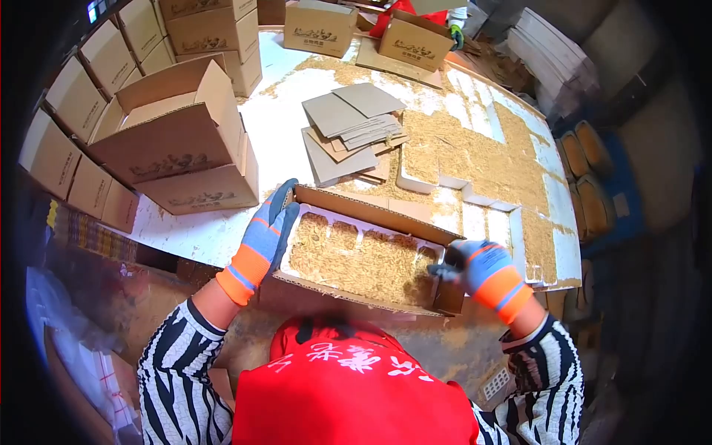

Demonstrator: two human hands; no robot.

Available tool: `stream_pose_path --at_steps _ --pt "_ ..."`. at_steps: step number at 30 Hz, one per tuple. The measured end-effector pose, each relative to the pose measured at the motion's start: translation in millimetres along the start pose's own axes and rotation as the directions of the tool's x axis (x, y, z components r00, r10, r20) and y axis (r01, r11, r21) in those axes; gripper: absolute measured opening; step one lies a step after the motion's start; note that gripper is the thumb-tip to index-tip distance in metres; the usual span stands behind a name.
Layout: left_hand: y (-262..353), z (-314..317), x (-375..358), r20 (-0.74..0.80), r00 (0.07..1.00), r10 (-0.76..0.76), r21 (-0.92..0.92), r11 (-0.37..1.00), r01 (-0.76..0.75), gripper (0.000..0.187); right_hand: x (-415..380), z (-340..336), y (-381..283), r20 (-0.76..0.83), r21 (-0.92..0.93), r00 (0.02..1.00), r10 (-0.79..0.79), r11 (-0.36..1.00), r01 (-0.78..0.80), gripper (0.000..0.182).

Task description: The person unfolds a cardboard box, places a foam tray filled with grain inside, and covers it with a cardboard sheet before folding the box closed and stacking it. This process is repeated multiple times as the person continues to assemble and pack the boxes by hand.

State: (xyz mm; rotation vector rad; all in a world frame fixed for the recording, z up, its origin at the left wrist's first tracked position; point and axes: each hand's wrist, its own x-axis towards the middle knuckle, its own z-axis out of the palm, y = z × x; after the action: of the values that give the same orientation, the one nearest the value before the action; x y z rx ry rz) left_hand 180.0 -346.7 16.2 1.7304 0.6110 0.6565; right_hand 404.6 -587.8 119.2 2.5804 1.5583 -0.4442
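An open cardboard box lies tilted at the table's near edge, with a white foam tray full of straw-coloured husks inside. My left hand, in a grey, blue and orange glove, grips the left end of the box, fingers over its far corner. My right hand, gloved alike, is at the box's right end; its fingers are closed over the tray's right rim and slightly blurred, and what they hold is hidden. Beyond the box lies a loose pile of grey and brown cardboard sheets.
Stacked cardboard boxes stand on the left. White foam trays with husks cover the table's right part. Two boxes stand at the far edge, near another person's gloved hand. Blue crates are at the right.
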Motion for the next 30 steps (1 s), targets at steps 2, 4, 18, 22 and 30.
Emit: stream_pose_path --at_steps 2,4,18,22,30 --pt "3.4 -2.9 3.8 -0.026 1.0 0.018 0.091 0.996 -0.015 0.042 16.5 -18.4 16.0 -0.051 0.435 0.997 0.053 0.9 -0.025 0.039" --pt "10.1 -3.8 4.5 -0.026 0.998 -0.049 0.093 0.994 0.052 0.042 47.3 -25.9 38.7 -0.085 0.617 0.992 0.089 0.787 -0.018 0.03" --pt "33.5 13.7 7.3 -0.257 0.954 -0.154 0.293 0.928 0.229 0.039 443.7 254.6 102.0 -0.076 0.936 0.952 -0.296 0.308 0.17 0.029" --pt "31.5 9.7 11.1 -0.268 0.948 -0.174 0.339 0.904 0.261 0.04 381.4 166.6 86.8 0.274 0.908 0.863 -0.425 -0.181 -0.377 0.019" --pt "25.2 -10.3 26.1 -0.222 0.954 -0.201 0.286 0.922 0.261 0.038 194.2 29.3 171.1 0.158 0.983 0.987 -0.005 0.092 -0.156 0.019"
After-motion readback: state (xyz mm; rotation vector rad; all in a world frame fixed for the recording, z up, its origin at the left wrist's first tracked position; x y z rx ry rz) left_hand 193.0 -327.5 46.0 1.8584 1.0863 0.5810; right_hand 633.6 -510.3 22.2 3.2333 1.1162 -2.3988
